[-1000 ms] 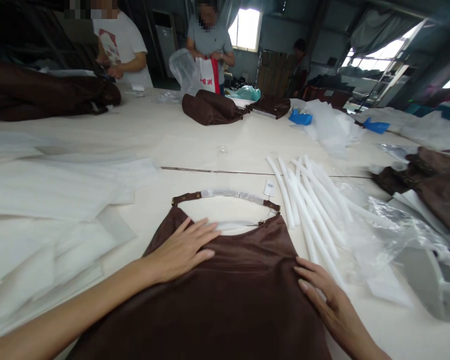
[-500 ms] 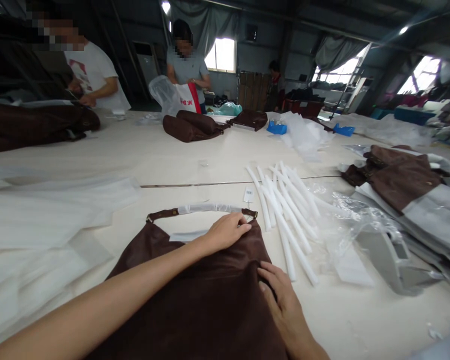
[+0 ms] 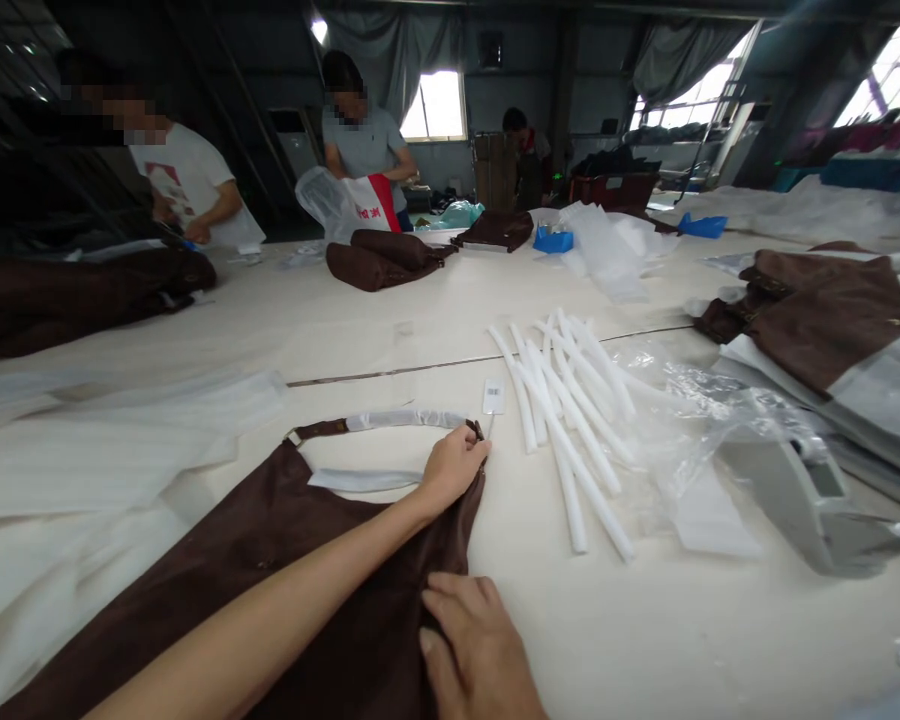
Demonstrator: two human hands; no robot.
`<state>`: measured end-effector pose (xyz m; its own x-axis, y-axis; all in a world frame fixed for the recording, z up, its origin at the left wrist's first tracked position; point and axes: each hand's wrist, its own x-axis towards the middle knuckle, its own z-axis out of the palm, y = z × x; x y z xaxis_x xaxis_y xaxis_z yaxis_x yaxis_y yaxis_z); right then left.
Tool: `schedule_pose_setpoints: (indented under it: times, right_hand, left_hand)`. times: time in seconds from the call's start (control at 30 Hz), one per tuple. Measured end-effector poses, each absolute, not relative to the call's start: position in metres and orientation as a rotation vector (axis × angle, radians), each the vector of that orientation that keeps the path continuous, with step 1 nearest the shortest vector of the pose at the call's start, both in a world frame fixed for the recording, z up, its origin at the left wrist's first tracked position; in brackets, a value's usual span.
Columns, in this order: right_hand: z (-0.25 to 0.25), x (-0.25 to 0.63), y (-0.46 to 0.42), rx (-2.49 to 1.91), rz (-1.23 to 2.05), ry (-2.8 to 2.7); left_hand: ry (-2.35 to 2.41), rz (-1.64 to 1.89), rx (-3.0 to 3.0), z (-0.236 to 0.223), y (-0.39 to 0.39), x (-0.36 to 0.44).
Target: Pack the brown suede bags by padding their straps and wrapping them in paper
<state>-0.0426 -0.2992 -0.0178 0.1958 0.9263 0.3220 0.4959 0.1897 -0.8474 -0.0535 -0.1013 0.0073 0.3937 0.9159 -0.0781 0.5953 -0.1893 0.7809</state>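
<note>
A dark brown handbag (image 3: pixel 330 590) lies on the table in front of me, its short handle (image 3: pixel 409 419) wrapped in clear film. My left hand (image 3: pixel 456 468) reaches across it and is closed on its upper right corner, beside the handle's metal ring. Lower down, my right hand (image 3: pixel 480 645) grips the bag's right side, with thumb and fingers on the fabric. A white barcode tag (image 3: pixel 493 396) lies just beyond the left hand. In the handle opening shows a pale strip (image 3: pixel 364 480).
White foam tubes (image 3: pixel 570 440) lie right of the bag, near crumpled clear plastic (image 3: pixel 727 410) and a grey moulded piece (image 3: pixel 817 500). Translucent sheets (image 3: pixel 120 440) spread at left. More brown bags (image 3: pixel 825 310) are stacked at right. Co-workers stand across the table (image 3: pixel 330 335).
The bag's upper right corner and right side have shifted left, with both hands moving along. My right hand is also lower in view. The camera view has shifted slightly.
</note>
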Motion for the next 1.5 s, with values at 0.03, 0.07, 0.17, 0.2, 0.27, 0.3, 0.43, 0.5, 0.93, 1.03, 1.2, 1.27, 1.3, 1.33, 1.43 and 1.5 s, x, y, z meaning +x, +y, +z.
schedule_pose_setpoints:
  times: [0.03,0.07,0.17,0.2,0.27,0.3,0.43,0.5,0.93,1.03,1.2,1.27,1.3,1.33,1.43,1.5]
  right_hand:
    - [-0.014,-0.029,-0.295,-1.401,0.562,-1.422]
    - [-0.011,-0.013,-0.288,-1.373,0.566,-1.385]
    - [-0.006,0.036,-0.248,-1.457,0.381,-1.307]
    - [-0.005,0.048,-0.23,-1.52,0.306,-1.33]
    - [-0.004,0.061,-0.197,-1.65,0.237,-1.473]
    - [-0.002,0.063,-0.184,-1.7,0.238,-1.59]
    - [0.007,0.048,-0.175,-1.729,0.332,-2.028]
    - [0.009,0.033,-0.193,-1.75,0.328,-2.082]
    - [0.012,0.057,-0.364,-1.596,0.196,-1.515]
    - [0.0,0.116,-0.376,-1.866,-0.093,-1.285]
    - [-0.031,0.198,-0.368,-2.164,-0.293,-1.317]
    - [-0.037,0.212,-0.363,-2.17,-0.317,-1.352]
    - [-0.036,0.215,-0.362,-2.145,-0.358,-1.357]
    - [-0.031,0.215,-0.362,-2.105,-0.423,-1.352]
    - [0.002,0.2,-0.372,-1.994,-0.654,-1.216]
    - [0.033,0.184,-0.382,-2.036,-0.698,-0.959]
  left_hand:
    - [1.268,0.591,1.839,0.007,-0.103,-0.058]
    - [1.234,0.642,1.785,0.007,-0.106,-0.062]
    - [1.136,0.763,1.649,0.015,-0.112,-0.071]
    - [1.11,0.79,1.611,0.019,-0.114,-0.073]
    - [1.067,0.821,1.548,0.029,-0.119,-0.077]
    - [1.047,0.828,1.527,0.034,-0.122,-0.079]
    - [1.0,0.875,1.405,0.052,-0.129,-0.089]
    - [1.008,0.861,1.285,0.058,-0.133,-0.092]
    - [0.866,0.632,1.241,0.026,-0.182,-0.071]
    - [0.913,0.596,1.165,0.009,-0.184,-0.071]
    - [0.885,0.602,1.18,0.004,-0.185,-0.071]
    - [0.879,0.618,1.171,0.005,-0.186,-0.072]
    - [0.88,0.623,1.159,0.005,-0.187,-0.073]
    - [0.88,0.63,1.145,0.005,-0.188,-0.074]
    - [0.855,0.662,1.103,0.004,-0.192,-0.077]
    - [0.833,0.682,1.076,0.004,-0.194,-0.079]
